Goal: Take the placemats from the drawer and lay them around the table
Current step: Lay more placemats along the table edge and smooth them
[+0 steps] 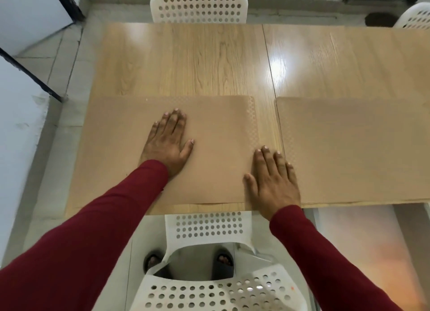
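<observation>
A tan placemat (216, 129) lies flat on the near left part of the light wooden table (186, 59). My left hand (168, 143) presses flat on its middle with straight fingers. My right hand (272, 182) lies flat over the mat's right near corner, fingers reaching onto the table strip beside it. A second tan placemat (353, 148) lies flat to the right, apart from the first by a narrow gap. A thin edge of something shows under the first mat's near edge; I cannot tell what it is.
A white perforated chair (209, 285) stands between me and the table's near edge. Another white chair (199, 6) faces me at the far side, and a third chair (416, 16) shows at the far right. Tiled floor (58, 62) runs along the left.
</observation>
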